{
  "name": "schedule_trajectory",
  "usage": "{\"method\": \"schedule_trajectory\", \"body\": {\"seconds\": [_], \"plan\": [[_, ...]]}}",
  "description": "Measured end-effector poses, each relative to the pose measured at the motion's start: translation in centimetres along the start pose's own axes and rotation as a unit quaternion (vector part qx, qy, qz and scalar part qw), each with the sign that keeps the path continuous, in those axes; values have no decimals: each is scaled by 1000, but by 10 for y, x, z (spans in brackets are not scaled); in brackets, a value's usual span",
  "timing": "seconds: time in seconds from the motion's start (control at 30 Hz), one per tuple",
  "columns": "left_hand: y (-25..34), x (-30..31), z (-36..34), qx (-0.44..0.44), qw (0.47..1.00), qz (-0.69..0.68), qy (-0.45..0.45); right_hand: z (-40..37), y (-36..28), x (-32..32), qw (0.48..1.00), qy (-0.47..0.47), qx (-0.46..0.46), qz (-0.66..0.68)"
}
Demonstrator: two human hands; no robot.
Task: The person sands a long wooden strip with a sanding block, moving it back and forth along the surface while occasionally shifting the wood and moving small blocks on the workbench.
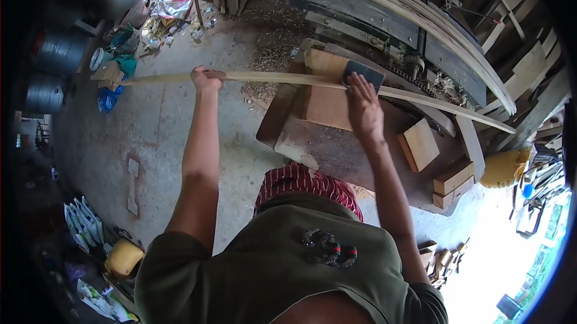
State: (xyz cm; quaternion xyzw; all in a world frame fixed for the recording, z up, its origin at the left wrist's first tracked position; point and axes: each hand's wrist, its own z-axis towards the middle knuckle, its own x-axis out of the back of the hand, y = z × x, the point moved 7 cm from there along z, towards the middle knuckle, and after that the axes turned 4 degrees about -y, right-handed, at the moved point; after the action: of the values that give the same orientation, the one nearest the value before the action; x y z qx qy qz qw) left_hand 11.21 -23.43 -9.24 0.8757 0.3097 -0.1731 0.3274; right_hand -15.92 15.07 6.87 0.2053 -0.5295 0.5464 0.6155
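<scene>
A long, thin wooden strip point(270, 76) stretches across the view in front of me. My left hand point(207, 77) is closed around it left of the middle. Further right, my right hand point(365, 107) holds a dark sheet of sandpaper point(374, 76) against the strip, its fingers over the sheet's near edge; the thumb is hidden. Beneath the strip at that spot stands a pale wooden block point(327, 107), resting on a dark, heavy wooden bench point(324, 143).
Smaller wooden blocks point(419, 145) lie on the bench's right side. Behind it is a machine with a chain point(415, 68) and long boards point(469, 41). Wood shavings point(279, 53) litter the concrete floor point(174, 131). Metal drums point(57, 53) stand far left; a yellow container point(123, 258) sits lower left.
</scene>
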Motion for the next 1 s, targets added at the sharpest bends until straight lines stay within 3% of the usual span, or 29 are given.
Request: {"method": "schedule_trajectory", "body": {"seconds": [0.07, 0.13, 0.17, 0.23, 0.3, 0.33, 0.37, 0.4, 0.47, 0.5, 0.53, 0.63, 0.77, 0.83, 0.9, 0.93, 0.97, 1.0], "plan": [[-2, -6, -32, -59, 998, -18, -8, -17, 42, 23, 997, -5, -26, -67], [-2, -2, -28, -51, 997, -46, -28, -38, 94, 52, 989, 6, -123, -84], [-1, 1, -28, -47, 995, -75, -48, -50, 119, 59, 972, -3, -126, -200], [-2, 1, -38, -55, 994, -84, -48, -54, 139, 56, 969, 30, -170, -178], [-5, 1, -44, -56, 993, -86, -55, -40, 92, 31, 984, 55, -129, -109], [-4, 2, -44, -60, 991, -99, -74, -29, 53, 19, 994, 82, -75, -13], [-4, 1, -43, -60, 988, -110, -94, -14, 20, -16, 994, -11, -90, -60], [-2, 4, -39, -73, 988, -98, -95, -4, -21, -47, 996, -41, -38, -71], [-3, 6, -31, -64, 989, -87, -100, 8, -88, -75, 993, 58, 62, 86], [-3, 5, -32, -50, 990, -90, -98, 25, -120, -81, 994, -94, 52, 11], [-8, 2, -35, -44, 990, -87, -100, 26, -129, -93, 997, -29, 56, 34], [-3, 4, -39, -62, 989, -92, -98, 3, -92, -78, 996, -46, 70, -18], [-4, 2, -42, -46, 984, -113, -127, -29, 40, 8, 992, -4, -99, -76], [-5, 6, -42, -26, 983, -125, -130, -39, 77, 30, 979, 49, -102, -169], [-6, 4, -37, -48, 983, -116, -134, -34, 78, 26, 971, 7, -133, -199], [-4, 4, -37, -70, 984, -94, -137, -31, 63, 18, 985, 70, -117, -109], [-3, 2, -34, -58, 979, -94, -170, -20, 32, 0, 985, 20, -135, -107], [-3, 2, -31, -44, 974, -93, -201, -14, 7, -29, 989, -9, -95, -110]]}}
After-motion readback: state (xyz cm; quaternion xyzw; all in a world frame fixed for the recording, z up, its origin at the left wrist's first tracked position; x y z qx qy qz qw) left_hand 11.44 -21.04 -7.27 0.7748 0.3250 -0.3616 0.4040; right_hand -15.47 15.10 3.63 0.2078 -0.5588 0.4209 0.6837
